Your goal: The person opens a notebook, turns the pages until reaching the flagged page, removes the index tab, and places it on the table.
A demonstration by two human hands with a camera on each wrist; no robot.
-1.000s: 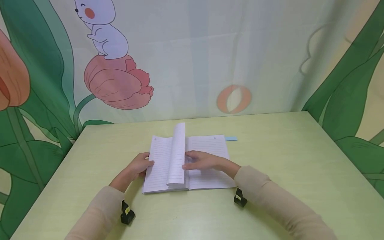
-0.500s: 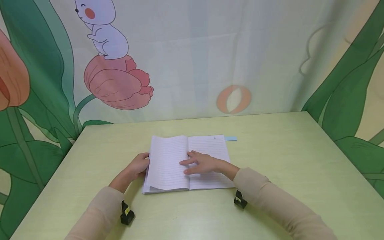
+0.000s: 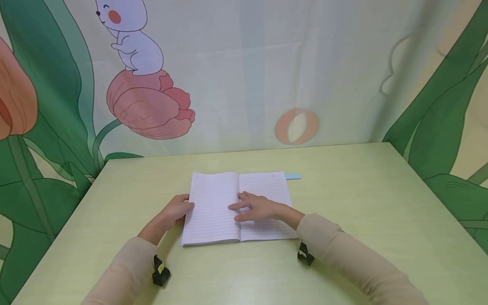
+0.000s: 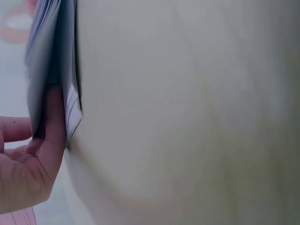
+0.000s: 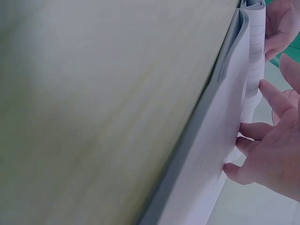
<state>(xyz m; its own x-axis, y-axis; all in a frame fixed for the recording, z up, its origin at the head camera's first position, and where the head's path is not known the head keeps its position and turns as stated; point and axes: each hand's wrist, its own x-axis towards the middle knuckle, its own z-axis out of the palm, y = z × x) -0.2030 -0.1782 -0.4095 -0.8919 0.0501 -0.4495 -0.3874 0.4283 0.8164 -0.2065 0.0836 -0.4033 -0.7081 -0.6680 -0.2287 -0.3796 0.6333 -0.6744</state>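
A lined notebook (image 3: 213, 224) lies spread out on the table, its blank ruled pages facing up. At its left edge my left hand (image 3: 176, 210) pinches the left-hand pages, thumb on top and fingers beneath. The left wrist view shows those fingers (image 4: 54, 112) tucked between the page stack (image 4: 41, 70) and the layers below. My right hand (image 3: 261, 208) lies across the right page near the fold, fingers spread and fairly straight. Seen from the right wrist, the right fingertips (image 5: 255, 130) touch the paper surface (image 5: 220, 126).
A light blue strip (image 3: 293, 176) sticks out past the notebook's upper right edge. The pale green table (image 3: 362, 190) ends at a printed curtain (image 3: 244, 76) behind it. A small black device (image 3: 162, 271) hangs below the left sleeve, another black device (image 3: 306, 254) below the right.
A page that stood curled at the fold has turned over leftward and now lies flat. The left thumb has come onto it. The right fingers have spread across the fold.
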